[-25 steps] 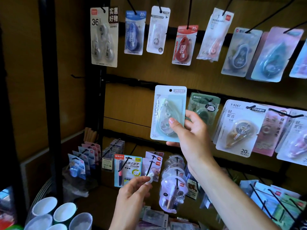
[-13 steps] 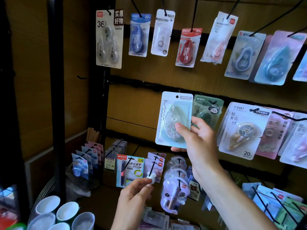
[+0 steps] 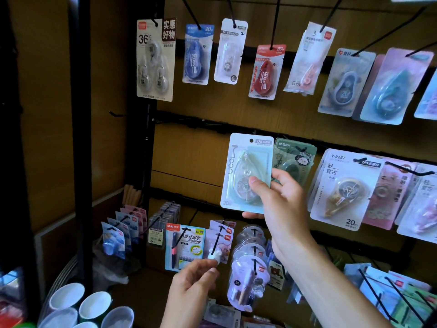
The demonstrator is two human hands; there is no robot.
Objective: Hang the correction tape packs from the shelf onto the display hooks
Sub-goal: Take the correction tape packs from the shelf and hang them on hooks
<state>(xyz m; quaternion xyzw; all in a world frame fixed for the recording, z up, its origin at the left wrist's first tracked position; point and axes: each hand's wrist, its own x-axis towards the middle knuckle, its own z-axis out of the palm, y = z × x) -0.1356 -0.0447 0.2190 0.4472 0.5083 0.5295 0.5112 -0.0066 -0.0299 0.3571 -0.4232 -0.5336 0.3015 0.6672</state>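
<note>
Right, the right hand (image 3: 282, 197) is up at the middle row, thumb across the front and fingers curled behind a pale mint correction tape pack (image 3: 246, 172), holding it upright against the board. Its card reads "Moon" down the left side and "20" at the bottom corner, with a round hang hole near the top. Whether that hole is on a hook I cannot tell. Just beside it, touching its right edge, hangs a green M&G pack (image 3: 295, 159) with a small panda face. Further right, a gold-tape pack (image 3: 343, 188) marked "T-9267" and "20m" hangs on its black hook.

Down low, the left hand (image 3: 191, 287) pinches a small white object (image 3: 215, 256) between thumb and fingertips; what it is stays unclear. It sits in front of a Deli card with a pink cartoon (image 3: 220, 245), next to an M&G pen pack (image 3: 184, 247) with Chinese lettering.

Along the top row: a triple pack (image 3: 155, 60) marked "36", a blue "MOSY" correction tape (image 3: 197, 55) marked "20m", a white pack (image 3: 230, 50) marked "6", a red "MOSY" pack (image 3: 266, 72), and a slanted one (image 3: 308, 60) reading "6m". White cups (image 3: 94, 306) stand bottom left.
</note>
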